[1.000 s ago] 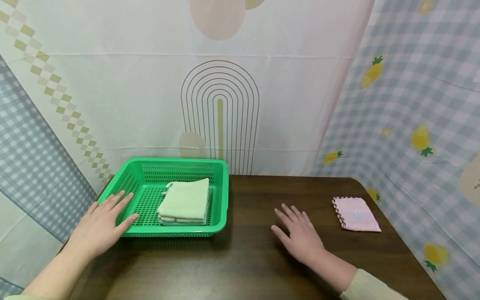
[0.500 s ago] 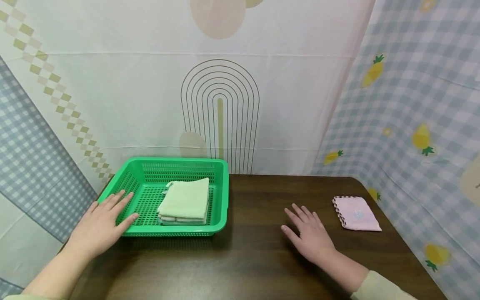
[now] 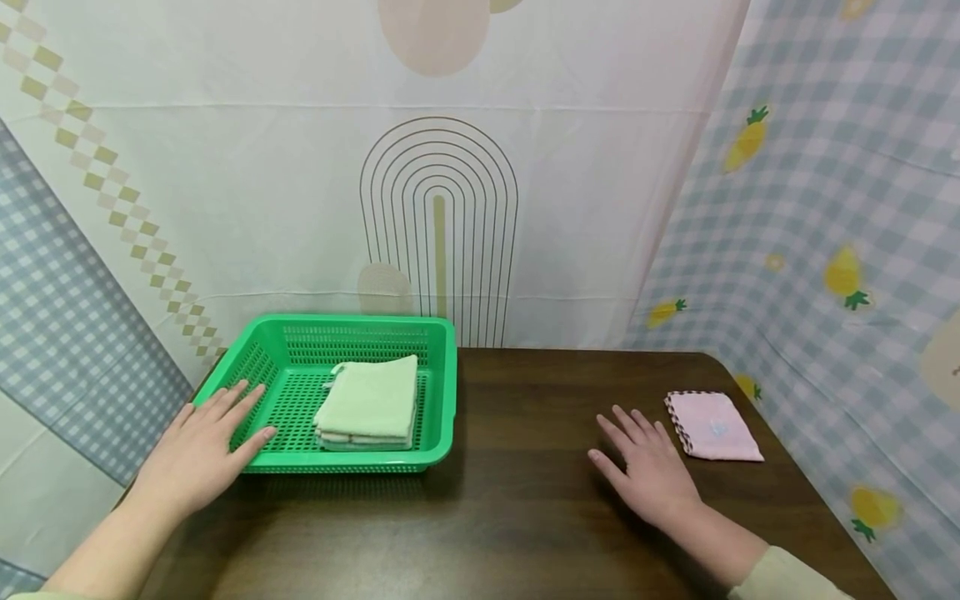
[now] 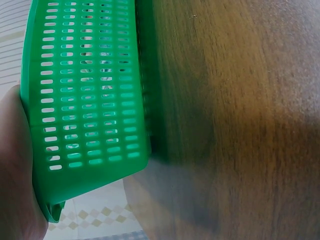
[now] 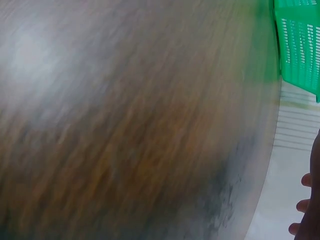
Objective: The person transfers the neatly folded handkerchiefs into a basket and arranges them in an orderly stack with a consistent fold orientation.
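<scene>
A green perforated plastic basket (image 3: 442, 392) stands at the left back of the table. Inside it, toward the right, lies a stack of folded cloths with a pale yellow-green towel (image 3: 372, 400) on top. My left hand (image 3: 198, 450) rests on the basket's front left corner, fingers straight over the rim. On the right, my right hand (image 3: 651, 467) is over the table with its fingers spread and nothing in it. Just beyond it to the right lies a folded pink towel (image 3: 714, 427) with a checked brown edge and a small blue mark.
The dark brown wooden table (image 3: 480, 533) has rounded corners. A white curtain (image 3: 585, 208) with printed arches hangs right behind it. At the right side, a blue checked curtain (image 3: 810, 225) with yellow fruit prints runs close along the table edge.
My right hand has moved to the right across the table, closer to the pink towel. My left hand, the basket and the cloths have stayed in place.
</scene>
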`<state>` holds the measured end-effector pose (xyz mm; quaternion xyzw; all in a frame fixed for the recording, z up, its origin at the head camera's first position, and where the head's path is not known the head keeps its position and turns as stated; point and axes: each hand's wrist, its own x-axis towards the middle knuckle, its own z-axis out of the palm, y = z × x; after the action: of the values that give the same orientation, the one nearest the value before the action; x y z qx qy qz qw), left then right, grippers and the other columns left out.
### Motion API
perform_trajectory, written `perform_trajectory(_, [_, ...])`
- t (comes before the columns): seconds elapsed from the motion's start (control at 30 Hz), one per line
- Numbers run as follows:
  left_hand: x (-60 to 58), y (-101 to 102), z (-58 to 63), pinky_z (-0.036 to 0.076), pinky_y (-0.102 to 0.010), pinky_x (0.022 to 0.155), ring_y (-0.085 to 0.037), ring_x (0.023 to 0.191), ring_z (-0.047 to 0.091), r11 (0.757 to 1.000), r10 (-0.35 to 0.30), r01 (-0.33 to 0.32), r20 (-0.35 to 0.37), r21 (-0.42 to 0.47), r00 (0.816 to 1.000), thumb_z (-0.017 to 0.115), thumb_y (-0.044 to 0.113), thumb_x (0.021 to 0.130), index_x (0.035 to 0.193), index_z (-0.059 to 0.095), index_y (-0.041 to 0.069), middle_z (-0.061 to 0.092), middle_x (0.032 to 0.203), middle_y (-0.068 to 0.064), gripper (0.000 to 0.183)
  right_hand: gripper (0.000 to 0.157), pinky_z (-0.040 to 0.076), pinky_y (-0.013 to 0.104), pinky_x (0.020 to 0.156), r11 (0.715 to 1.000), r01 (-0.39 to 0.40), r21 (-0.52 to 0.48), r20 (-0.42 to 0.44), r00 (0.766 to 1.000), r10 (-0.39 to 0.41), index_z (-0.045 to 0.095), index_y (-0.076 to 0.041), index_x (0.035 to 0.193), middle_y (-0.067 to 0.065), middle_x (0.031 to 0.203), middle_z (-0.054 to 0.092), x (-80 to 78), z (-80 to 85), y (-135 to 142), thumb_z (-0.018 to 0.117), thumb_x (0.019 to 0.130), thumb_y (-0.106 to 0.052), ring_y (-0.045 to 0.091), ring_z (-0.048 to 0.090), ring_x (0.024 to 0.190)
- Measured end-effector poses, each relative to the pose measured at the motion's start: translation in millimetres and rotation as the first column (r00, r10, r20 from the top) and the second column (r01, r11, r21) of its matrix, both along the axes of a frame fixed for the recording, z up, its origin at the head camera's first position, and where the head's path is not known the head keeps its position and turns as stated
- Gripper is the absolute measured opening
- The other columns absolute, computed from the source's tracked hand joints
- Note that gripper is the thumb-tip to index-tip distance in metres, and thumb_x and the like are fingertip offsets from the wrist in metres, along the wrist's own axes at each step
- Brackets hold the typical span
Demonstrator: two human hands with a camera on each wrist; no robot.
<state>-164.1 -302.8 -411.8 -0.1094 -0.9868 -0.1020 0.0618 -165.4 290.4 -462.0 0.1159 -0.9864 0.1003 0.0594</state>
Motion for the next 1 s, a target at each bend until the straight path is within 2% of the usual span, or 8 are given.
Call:
perform_trajectory(0.17, [1.0,-0.2,-0.1,0.005,-0.069,0.114,-0.051,0.141,0.026,1.0,0.001,-0.001,0.002,0.004,1.0,0.045,0.058,0.1,0.16,0.023,0.017,0.028,0.158,-0.023,0.075,0.069,0.018,0.066,0.114,0.999,0.02,0.038,-0.018,1.0,-0.019,0.046,-0.017,0.15,0.015,0.158,0.035,-1.2,-1.1,12.0,0.044,0.098,-0.063,0.042,0.026,0.144])
perform_trajectory(0.33, [0.8,0.2,0.2,0.009,-0.07,0.113,-0.051,0.141,0.026,1.0,0.001,-0.001,0.0,-0.003,1.0,0.044,0.059,0.1,0.16,0.023,0.017,0.028,0.158,-0.023,0.076,0.069,0.018,0.066,0.114,0.997,0.038,0.06,-0.016,0.999,-0.037,0.046,-0.015,0.15,0.017,0.157,0.035,-2.0,-0.5,22.9,0.045,0.099,-0.062,0.044,0.027,0.143])
perform_trajectory(0.8, [0.9,1.4,2.1,0.012,-0.07,0.111,-0.052,0.14,0.027,1.0,0.002,-0.002,0.003,0.0,1.0,0.043,0.06,0.1,0.159,0.025,0.016,0.029,0.158,-0.024,0.076,0.068,0.019,0.069,0.111,0.995,0.096,0.041,0.001,0.995,-0.096,0.045,-0.009,0.15,0.026,0.153,0.035,-6.1,-3.4,53.5,0.042,0.101,-0.058,0.05,0.028,0.14])
perform_trajectory(1.0, [0.9,1.9,3.2,0.007,-0.069,0.113,-0.052,0.14,0.026,1.0,0.004,-0.004,0.013,0.001,1.0,0.042,0.061,0.1,0.159,0.024,0.016,0.028,0.158,-0.023,0.076,0.069,0.02,0.07,0.109,0.992,0.123,0.031,-0.005,0.992,-0.123,0.045,-0.007,0.149,0.027,0.152,0.036,-8.3,-4.9,66.4,0.04,0.102,-0.058,0.052,0.029,0.138])
